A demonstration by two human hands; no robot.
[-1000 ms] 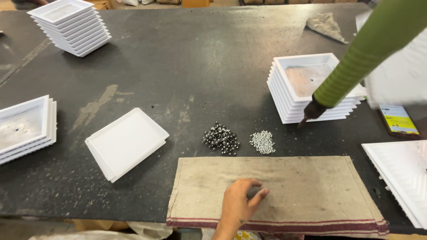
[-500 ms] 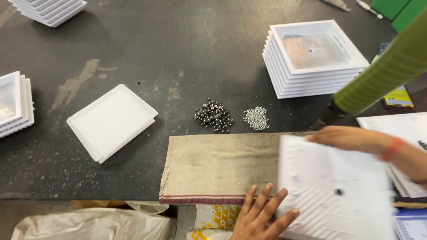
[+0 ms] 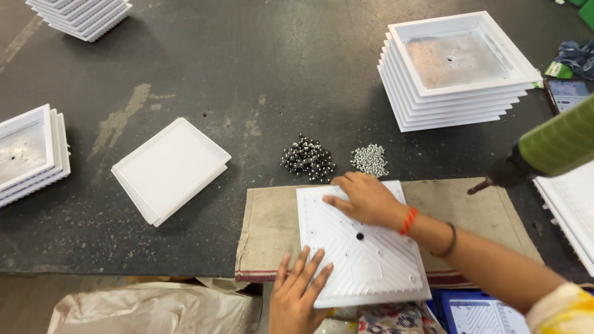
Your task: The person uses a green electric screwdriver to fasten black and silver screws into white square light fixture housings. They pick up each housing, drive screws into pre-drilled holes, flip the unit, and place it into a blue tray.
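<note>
Dark worktable point(image 3: 260, 55), cloth mat point(image 3: 269, 226) at near edge. White ribbed panel point(image 3: 362, 247) is pinned flat on it — left hand point(image 3: 300, 291) splayed on the lower corner, right hand point(image 3: 365, 198) pressed open on the top. Dark screws point(image 3: 307, 159) and silver screws point(image 3: 370, 159) are piled just beyond, within reach.

A square white plastic panel with a ribbed chevron pattern point(image 3: 362, 247) lies on a beige cloth mat point(image 3: 272, 229) at the near edge of the dark counter point(image 3: 278, 68). The left hand point(image 3: 300, 294) rests flat, fingers spread, on the panel's near-left corner; the right hand point(image 3: 365, 199) presses palm-down on its far edge. Just beyond the mat sit a heap of dark screws point(image 3: 307, 159) and a heap of small silvery screws point(image 3: 369, 160). A green power drill point(image 3: 544, 151) hangs over the mat's right end.
</note>
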